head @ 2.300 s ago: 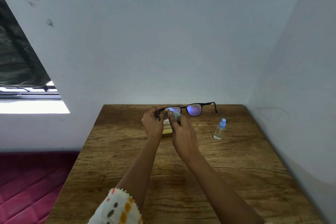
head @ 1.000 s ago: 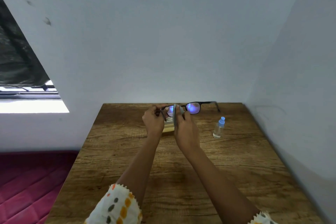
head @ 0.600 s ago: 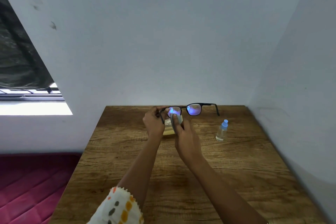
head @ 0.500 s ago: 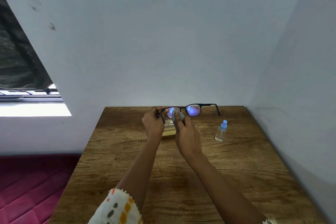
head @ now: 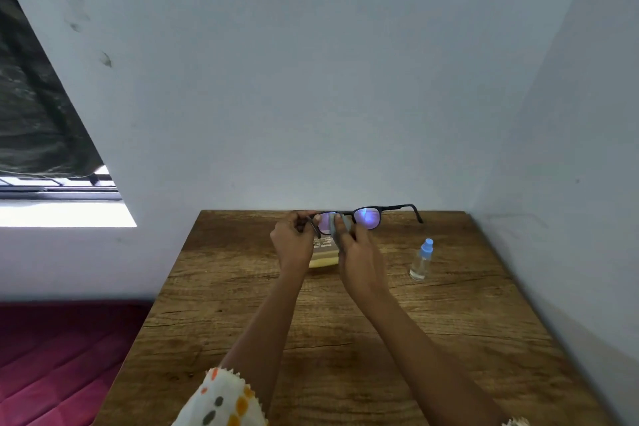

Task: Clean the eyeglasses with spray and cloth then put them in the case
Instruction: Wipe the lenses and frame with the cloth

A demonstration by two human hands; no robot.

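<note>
Snugly, right hand point(head: 361, 261) pinching cloth point(head: 334, 227), against eyeglasses point(head: 368, 218)

Wooden bench point(head: 345, 339), lower centre of frame: one clear spray bottle point(head: 422, 260) with blue cap, upright, right of centre; one yellow case point(head: 323, 260), centre, partly hidden.

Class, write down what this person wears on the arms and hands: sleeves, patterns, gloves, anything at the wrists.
The left hand and right hand are ungloved, and nothing shows at the wrists. The forearms are uncovered. The left sleeve is white with orange and dark grey spots and a zigzag-cut edge. Only a sliver of the right sleeve shows, with a similar zigzag edge.
</note>
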